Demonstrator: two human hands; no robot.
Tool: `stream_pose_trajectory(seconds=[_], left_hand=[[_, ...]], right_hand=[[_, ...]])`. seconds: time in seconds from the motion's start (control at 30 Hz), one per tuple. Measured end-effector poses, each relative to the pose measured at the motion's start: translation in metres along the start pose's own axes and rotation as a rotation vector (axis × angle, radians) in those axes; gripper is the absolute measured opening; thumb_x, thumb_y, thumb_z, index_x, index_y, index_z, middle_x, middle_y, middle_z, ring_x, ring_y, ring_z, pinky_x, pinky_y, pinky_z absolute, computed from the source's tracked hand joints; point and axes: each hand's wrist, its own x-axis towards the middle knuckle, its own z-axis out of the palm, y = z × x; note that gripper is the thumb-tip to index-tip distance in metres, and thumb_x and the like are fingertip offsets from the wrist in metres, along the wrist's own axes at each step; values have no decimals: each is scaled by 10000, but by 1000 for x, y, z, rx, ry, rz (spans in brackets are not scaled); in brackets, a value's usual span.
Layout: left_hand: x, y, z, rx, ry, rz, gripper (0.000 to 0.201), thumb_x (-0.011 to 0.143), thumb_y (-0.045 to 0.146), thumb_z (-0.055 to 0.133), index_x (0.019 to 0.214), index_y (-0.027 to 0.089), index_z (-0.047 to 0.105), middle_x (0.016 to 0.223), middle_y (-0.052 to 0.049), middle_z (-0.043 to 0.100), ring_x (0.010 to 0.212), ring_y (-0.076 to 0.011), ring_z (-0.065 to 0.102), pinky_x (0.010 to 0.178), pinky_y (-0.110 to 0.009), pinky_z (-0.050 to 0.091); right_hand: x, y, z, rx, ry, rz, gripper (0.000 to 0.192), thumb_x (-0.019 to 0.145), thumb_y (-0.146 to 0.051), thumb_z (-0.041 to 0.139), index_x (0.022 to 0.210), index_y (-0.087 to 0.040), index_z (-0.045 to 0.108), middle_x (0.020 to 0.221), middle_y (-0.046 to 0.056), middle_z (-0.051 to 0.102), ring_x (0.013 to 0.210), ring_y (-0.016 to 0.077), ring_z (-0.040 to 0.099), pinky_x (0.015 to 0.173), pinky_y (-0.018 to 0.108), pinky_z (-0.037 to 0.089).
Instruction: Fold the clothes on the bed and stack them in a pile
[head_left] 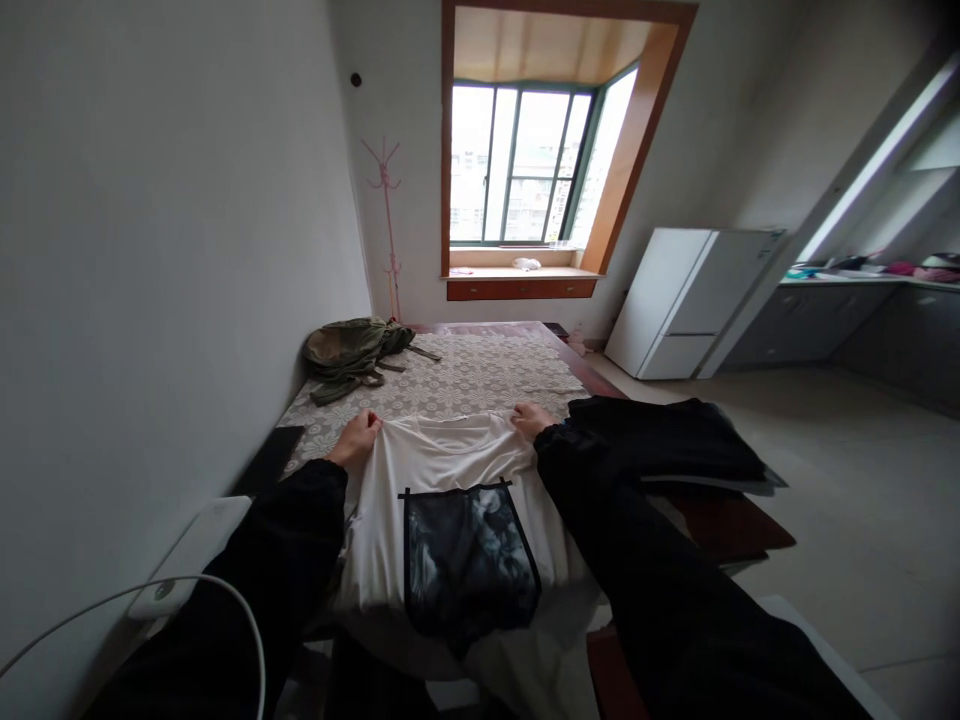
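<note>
Shirt [442, 490], white with a dark print panel, lies spread at centre frame on the lace-covered table [487, 370]. Left hand [356, 437] and right hand [531, 420] each pinch a shoulder (2 closed grips). Green bag [352, 352] sits beyond, dark clothes [660, 440] right.

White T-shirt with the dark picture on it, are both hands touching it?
Touching. The head view shows the left hand and right hand each pinching a shoulder corner of the white T-shirt.
</note>
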Motion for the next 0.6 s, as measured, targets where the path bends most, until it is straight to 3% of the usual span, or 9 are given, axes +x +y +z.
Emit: stream_pose_trajectory(seconds=[0.2, 0.4, 0.6], left_hand=[[6, -1, -9, 6, 88, 48, 223, 969, 327, 464, 1130, 212, 565, 1096, -91, 719, 985, -232, 681, 841, -322, 481], [-6, -12, -12, 118, -46, 48, 248, 831, 298, 635, 1070, 236, 617, 1056, -68, 758, 977, -250, 696, 786, -302, 457], [-25, -18, -35, 267, -118, -99, 541, 799, 663, 608, 1105, 218, 628, 1095, -123, 755, 987, -321, 702, 766, -333, 457]], right_hand=[[15, -5, 1, 29, 118, -6, 343, 995, -310, 499, 1292, -218, 643, 1260, 114, 712, 1184, 250, 633, 934, 293, 460], [8, -9, 13, -47, 31, 50, 363, 947, -348, 584, 1252, -166, 659, 1253, 163, 708, 1156, 293, 646, 919, 340, 465], [-15, -2, 0, -133, -4, 72, 599, 935, -432, 628, 1440, -134, 505, 1477, 217, 547, 1309, 356, 556, 1022, 392, 430]])
